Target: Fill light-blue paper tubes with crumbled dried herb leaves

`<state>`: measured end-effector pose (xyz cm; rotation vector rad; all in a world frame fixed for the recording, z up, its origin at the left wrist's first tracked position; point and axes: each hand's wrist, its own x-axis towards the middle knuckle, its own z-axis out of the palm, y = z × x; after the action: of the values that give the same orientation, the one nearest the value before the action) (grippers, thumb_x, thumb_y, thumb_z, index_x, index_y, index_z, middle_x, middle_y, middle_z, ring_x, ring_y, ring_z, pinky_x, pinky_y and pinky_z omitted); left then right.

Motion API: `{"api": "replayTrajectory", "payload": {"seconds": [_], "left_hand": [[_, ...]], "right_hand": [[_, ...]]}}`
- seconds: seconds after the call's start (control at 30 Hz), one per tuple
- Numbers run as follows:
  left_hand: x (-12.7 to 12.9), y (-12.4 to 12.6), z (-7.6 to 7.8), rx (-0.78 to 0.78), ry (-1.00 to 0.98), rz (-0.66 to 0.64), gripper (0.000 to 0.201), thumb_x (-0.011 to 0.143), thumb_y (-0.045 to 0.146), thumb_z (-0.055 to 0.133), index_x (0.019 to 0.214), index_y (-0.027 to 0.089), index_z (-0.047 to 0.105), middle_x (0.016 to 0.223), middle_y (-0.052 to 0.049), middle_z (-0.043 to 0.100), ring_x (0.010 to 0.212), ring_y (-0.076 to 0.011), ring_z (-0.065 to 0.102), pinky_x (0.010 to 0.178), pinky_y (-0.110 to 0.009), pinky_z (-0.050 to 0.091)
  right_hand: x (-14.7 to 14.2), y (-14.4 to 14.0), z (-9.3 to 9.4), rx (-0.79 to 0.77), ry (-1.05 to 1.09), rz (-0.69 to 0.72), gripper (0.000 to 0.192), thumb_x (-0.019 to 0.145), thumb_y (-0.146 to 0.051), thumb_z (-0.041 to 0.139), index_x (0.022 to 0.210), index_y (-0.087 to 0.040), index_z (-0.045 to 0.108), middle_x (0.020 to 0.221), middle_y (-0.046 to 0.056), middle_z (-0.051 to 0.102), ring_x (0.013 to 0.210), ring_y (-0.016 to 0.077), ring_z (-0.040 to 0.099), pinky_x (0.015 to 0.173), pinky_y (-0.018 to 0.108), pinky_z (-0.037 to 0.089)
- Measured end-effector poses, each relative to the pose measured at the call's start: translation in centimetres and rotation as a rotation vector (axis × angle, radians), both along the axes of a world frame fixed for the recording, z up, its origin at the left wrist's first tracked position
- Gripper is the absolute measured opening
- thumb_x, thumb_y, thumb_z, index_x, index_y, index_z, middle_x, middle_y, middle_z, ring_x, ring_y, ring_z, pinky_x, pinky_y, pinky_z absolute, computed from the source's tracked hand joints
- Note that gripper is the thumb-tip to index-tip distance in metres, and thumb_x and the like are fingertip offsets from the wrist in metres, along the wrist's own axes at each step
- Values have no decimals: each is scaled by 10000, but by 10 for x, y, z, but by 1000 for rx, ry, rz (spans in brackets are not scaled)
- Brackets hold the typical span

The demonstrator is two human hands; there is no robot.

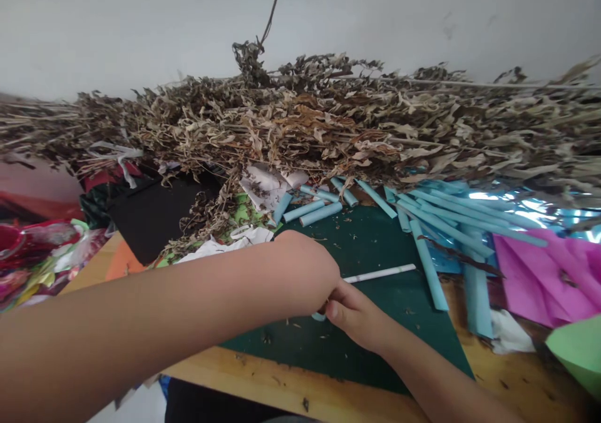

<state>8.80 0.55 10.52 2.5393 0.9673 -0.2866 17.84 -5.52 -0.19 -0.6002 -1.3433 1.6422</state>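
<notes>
My left hand (307, 261) is bent down at the wrist over the dark green cutting mat (370, 341), and its own fingers are hidden behind it. My right hand (353, 313) meets it from the right, fingers curled and thumb pressed in. At the right fingertips a small end of a light-blue paper tube (318, 316) shows; the rest is covered by the hands. A thin white stick (382, 274) lies on the mat just beyond my hands. Several rolled light-blue paper tubes (322, 214) lie along the mat's far edge.
Dried leafy stalks (300, 122) are heaped along the wall. More blue tubes (451, 216) are piled at the right, near magenta paper (547, 279) and green paper (577, 348). A black sheet (154, 216) and colourful wrappings (42, 260) lie left. The wooden table edge (282, 376) runs nearest me.
</notes>
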Motion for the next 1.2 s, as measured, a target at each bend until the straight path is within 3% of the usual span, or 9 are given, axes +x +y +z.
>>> {"api": "replayTrajectory", "payload": {"seconds": [0.13, 0.27, 0.37, 0.47, 0.53, 0.7, 0.83, 1.0, 1.2], "left_hand": [[11, -3, 14, 30, 376, -8, 460, 396, 114, 677, 184, 146, 270, 264, -5, 336, 468, -217, 501, 548, -371, 390], [20, -2, 17, -51, 634, 18, 429, 344, 11, 646, 147, 141, 287, 239, -26, 343, 459, -277, 515, 523, -437, 385], [15, 3, 0, -57, 458, 19, 453, 299, -11, 643, 105, 145, 265, 180, -11, 265, 405, -275, 494, 520, -468, 365], [7, 4, -11, 4, 249, -12, 469, 283, 35, 680, 112, 154, 260, 163, 19, 180, 373, -234, 472, 527, -428, 376], [5, 1, -3, 78, 295, -59, 438, 343, 75, 682, 158, 149, 292, 194, 21, 208, 369, -199, 464, 501, -364, 385], [5, -9, 39, 140, 527, -170, 205, 588, 177, 589, 398, 141, 520, 354, -1, 392, 375, -144, 459, 425, -260, 339], [-13, -14, 53, 244, 371, -310, 97, 667, 174, 529, 583, 172, 577, 507, -12, 521, 459, -139, 493, 448, -238, 327], [-44, -22, 36, 355, 107, -422, 162, 776, 276, 425, 731, 195, 557, 664, -14, 560, 623, -161, 513, 565, -281, 377], [-70, -34, -5, 511, -159, -357, 248, 780, 325, 438, 983, 203, 509, 959, -46, 571, 890, -208, 485, 773, -384, 381]], "right_hand": [[-3, -3, -4, 181, -312, -112, 416, 634, -561, 546, 815, -192, 489, 751, 22, 452, 728, 168, 430, 670, 281, 365], [-14, -8, -3, 212, -527, -288, 195, 697, -355, 541, 808, -198, 511, 728, 30, 518, 733, 179, 478, 680, 294, 385], [-21, -9, -4, 218, -566, -311, 114, 705, -285, 512, 776, -195, 506, 723, 36, 541, 699, 169, 494, 644, 279, 395], [-21, -8, -5, 250, -561, -332, 94, 708, -268, 495, 757, -189, 481, 733, 40, 542, 683, 163, 492, 619, 271, 388], [-18, -7, -5, 271, -565, -334, 91, 715, -261, 485, 764, -189, 458, 745, 39, 538, 676, 160, 486, 594, 262, 375], [-14, -7, -4, 290, -589, -288, 137, 730, -225, 477, 844, -190, 412, 747, 20, 521, 636, 140, 459, 542, 236, 342], [-13, -6, -5, 293, -577, -286, 103, 742, -232, 465, 827, -190, 426, 782, 25, 526, 694, 153, 477, 594, 253, 356], [-13, -5, -4, 310, -549, -290, 136, 750, -232, 454, 872, -180, 420, 793, 34, 524, 712, 159, 479, 616, 270, 366], [-12, -6, 0, 313, -513, -282, 146, 757, -223, 462, 885, -180, 405, 822, 35, 516, 736, 154, 480, 628, 271, 370]]}}
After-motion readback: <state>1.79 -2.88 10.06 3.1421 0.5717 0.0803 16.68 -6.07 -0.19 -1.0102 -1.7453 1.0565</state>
